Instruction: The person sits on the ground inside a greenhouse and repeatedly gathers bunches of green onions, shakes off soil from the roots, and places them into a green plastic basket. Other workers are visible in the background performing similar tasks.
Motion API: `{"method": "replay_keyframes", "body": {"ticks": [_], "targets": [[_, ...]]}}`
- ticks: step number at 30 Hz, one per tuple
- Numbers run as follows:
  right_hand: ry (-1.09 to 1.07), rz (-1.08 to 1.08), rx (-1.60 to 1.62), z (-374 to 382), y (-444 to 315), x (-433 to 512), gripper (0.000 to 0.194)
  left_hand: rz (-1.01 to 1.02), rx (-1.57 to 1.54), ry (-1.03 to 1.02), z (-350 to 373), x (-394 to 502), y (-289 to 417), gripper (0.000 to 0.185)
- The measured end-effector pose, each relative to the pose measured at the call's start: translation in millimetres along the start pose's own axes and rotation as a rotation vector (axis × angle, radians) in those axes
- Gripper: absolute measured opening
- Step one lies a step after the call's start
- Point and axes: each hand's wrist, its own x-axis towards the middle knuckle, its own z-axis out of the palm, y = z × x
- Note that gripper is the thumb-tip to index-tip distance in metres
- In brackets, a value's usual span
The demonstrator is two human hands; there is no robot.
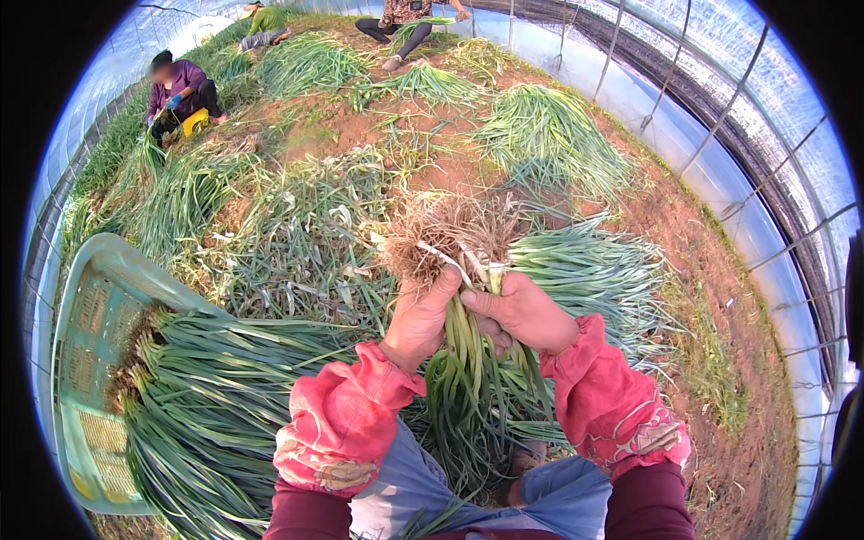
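Both hands meet in front of my knees around a bunch of long-leaved allium plants (466, 351), whose tangled brown roots (425, 236) point away from me. My left hand (420, 314) grips the bunch just below the roots, thumb on top. From the other side my right hand (530, 314) closes on the pale stems, its thumb pressed against them. The green leaves hang down between my legs. Some right-hand fingers are hidden behind the stems. At my left a green plastic basket (158, 270) holds bundled plants (229, 385), roots against its far-left wall.
A pile of plants (587, 277) lies just beyond my right hand; another heap (547, 135) is farther back. Leaf litter (304, 236) covers the ground ahead. Three people work farther off, one on a yellow stool (196, 122). The greenhouse's plastic wall (709, 155) curves along the right.
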Motion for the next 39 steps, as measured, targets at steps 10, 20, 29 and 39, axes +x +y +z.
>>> {"method": "replay_keyframes", "body": {"ticks": [10,20,29,39], "targets": [[0.146,-0.204,-0.709,39.2,20.0,-25.6,0.061,0.042,0.166,0.150,3.3,-1.9,0.6,0.032],[0.101,-0.203,-0.909,0.9,-39.6,-73.8,0.065,-0.326,0.324,-0.157,-7.2,-6.1,23.6,0.036],[-0.075,-0.818,-0.873,-16.6,-56.7,-13.2,0.054,-0.270,0.278,-0.522,0.6,-4.5,16.3,0.038],[0.348,-0.895,-0.668,7.5,-21.3,-7.1,0.025,-0.330,0.567,-0.340,2.1,-9.7,22.2,0.032]]}}
